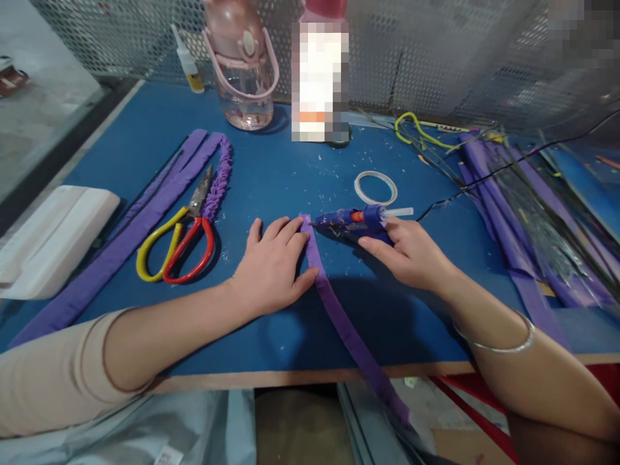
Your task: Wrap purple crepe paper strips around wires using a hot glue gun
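A narrow purple fabric strip point(334, 303) runs from the middle of the table over its front edge. My left hand point(276, 261) lies flat with fingers spread, its fingertips and thumb resting on the strip's left edge. In my right hand point(411, 252) is a blue glue gun point(353, 221), a clear glue stick poking out of its back. The gun's nozzle points left and sits at the strip's far end; whether it touches cannot be made out. Left of my left hand are scissors point(191, 236) with one yellow and one red handle, beside a ruffled purple strip point(220, 174).
A white tape roll point(357, 190) lies beyond the glue gun, whose black cord point(450, 194) trails right. Purple fabric and wires point(523, 213) pile up at right. A pink bottle point(245, 77), a small glue bottle point(191, 68) and a lit phone stand behind. A white box point(62, 239) sits left.
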Motion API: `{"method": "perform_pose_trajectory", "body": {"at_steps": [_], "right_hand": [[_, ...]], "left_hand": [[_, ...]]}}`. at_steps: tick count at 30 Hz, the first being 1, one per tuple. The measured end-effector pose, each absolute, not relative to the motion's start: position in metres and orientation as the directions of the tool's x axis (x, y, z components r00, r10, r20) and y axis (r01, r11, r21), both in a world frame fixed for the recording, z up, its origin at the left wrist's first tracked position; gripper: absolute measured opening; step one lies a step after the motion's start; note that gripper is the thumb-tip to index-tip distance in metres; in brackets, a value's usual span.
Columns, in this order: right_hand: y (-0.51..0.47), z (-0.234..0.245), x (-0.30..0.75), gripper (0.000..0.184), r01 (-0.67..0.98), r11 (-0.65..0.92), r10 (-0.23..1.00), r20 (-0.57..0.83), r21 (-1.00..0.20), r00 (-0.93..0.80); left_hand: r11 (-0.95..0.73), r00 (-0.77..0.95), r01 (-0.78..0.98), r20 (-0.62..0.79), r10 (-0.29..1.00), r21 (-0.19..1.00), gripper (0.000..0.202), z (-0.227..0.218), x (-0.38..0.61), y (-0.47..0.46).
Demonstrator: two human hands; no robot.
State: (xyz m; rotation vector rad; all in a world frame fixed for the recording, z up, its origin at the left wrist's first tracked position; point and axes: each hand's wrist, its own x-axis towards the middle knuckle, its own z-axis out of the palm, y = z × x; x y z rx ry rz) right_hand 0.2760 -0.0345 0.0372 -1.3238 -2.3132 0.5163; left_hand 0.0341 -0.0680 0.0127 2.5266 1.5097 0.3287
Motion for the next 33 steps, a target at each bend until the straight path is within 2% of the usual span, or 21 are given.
{"method": "perform_pose_trajectory", "body": {"at_steps": [10, 18, 33], "right_hand": [[-0.034, 0.041, 0.277, 0.032, 0.689, 0.489, 0.859, 0.157, -0.536, -0.487], [-0.029, 0.034, 0.271, 0.036, 0.698, 0.476, 0.874, 0.203, -0.535, -0.441], [-0.028, 0.035, 0.274, 0.038, 0.736, 0.469, 0.882, 0.207, -0.488, -0.424]], "left_hand": [[-0.469, 0.458, 0.838, 0.108, 0.883, 0.278, 0.051, 0.011, 0.034, -0.068], [-0.475, 0.462, 0.839, 0.111, 0.88, 0.266, 0.054, 0.012, 0.034, -0.068], [-0.476, 0.464, 0.843, 0.109, 0.879, 0.251, 0.054, 0.013, 0.035, -0.068]]}}
